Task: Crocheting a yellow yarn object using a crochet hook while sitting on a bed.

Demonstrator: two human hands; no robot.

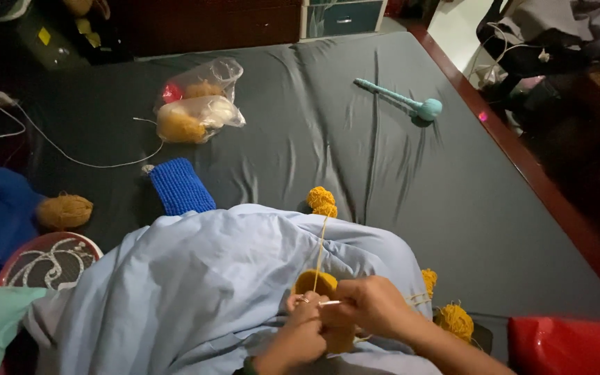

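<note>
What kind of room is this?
Probably a bedroom: a wide bed with a dark sheet and wooden frame, a light blue blanket, and drawers behind. Both hands crochet mustard yarn.

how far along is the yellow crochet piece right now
Done: a small yellow crocheted piece has taken shape. In hand: the left hand grips it while the right hand works the hook. Left: yarn runs to an unused yellow ball.
</note>
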